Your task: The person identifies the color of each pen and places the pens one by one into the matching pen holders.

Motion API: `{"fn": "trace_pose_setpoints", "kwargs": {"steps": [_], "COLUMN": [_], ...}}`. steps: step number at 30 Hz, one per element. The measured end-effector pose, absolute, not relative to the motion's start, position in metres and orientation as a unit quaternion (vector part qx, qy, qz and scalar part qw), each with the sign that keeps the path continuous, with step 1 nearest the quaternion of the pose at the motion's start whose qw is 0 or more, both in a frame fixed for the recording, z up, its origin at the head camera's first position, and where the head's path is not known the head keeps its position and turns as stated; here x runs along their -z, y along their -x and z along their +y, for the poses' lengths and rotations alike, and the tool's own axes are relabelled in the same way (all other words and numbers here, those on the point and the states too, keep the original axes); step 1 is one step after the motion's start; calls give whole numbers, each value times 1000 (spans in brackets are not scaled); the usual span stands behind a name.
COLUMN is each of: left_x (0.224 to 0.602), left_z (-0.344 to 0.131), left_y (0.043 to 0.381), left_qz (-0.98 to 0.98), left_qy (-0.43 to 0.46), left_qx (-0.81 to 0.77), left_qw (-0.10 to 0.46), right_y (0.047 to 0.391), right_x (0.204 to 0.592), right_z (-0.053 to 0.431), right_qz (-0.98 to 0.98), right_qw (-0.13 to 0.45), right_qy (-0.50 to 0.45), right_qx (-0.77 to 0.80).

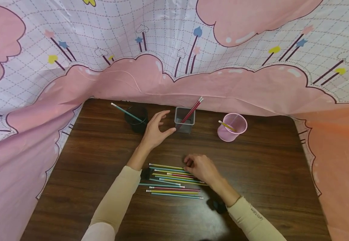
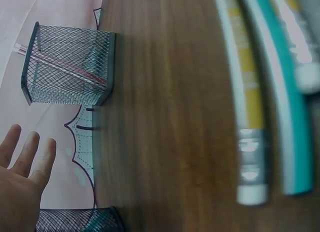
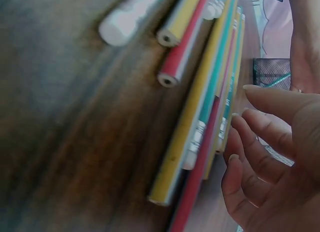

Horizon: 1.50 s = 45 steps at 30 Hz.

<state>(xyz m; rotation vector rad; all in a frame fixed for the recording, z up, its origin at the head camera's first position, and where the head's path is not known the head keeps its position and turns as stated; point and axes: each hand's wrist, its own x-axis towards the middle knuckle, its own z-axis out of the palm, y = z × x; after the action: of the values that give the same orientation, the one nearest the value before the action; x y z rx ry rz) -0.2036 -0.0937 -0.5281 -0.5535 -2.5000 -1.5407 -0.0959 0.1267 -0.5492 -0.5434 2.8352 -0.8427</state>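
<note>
My left hand [image 1: 154, 132] is held between a black round cup [image 1: 139, 126] and a square mesh holder [image 1: 185, 128], fingers spread and nothing in them. A teal pencil [image 1: 125, 112] leans in the round cup; red pencils [image 1: 192, 111] lean in the square one. At the right end of a group of striped pencils [image 1: 174, 192] on the table is my right hand [image 1: 204, 169]. Its fingers bend loosely beside the upper pencils; in the right wrist view, thumb and fingertips are apart with no pencil between them.
A pink cup [image 1: 226, 134] with a yellow pencil [image 1: 227, 126] in it stands at the back right of the brown wooden table [image 1: 268, 167]. Patterned pink and white cloth [image 1: 237, 87] hangs behind and along both sides. A dark object [image 1: 219, 206] sits by the right wrist.
</note>
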Motion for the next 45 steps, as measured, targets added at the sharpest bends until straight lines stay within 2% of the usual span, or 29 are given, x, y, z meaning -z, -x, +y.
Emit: {"fn": "trace_pose_setpoints", "kwargs": {"steps": [15, 22, 26, 34, 45], "left_x": [539, 534, 530, 518, 502], "left_z": [-99, -91, -86, -75, -55], "left_y": [189, 193, 194, 198, 203], "left_qz": [-831, -824, -824, -818, -785], "left_qy": [190, 207, 212, 227, 272], "left_qx": [516, 518, 516, 517, 550], "left_qw": [83, 102, 105, 106, 88], "right_y": [93, 97, 98, 99, 108], "right_x": [550, 541, 539, 535, 519], "right_z": [121, 117, 115, 136, 175], "right_qz": [955, 952, 951, 958, 940], "right_qw": [27, -21, -18, -11, -108], "right_qy": [224, 301, 310, 280, 256], "right_qx": [194, 60, 13, 68, 197]}}
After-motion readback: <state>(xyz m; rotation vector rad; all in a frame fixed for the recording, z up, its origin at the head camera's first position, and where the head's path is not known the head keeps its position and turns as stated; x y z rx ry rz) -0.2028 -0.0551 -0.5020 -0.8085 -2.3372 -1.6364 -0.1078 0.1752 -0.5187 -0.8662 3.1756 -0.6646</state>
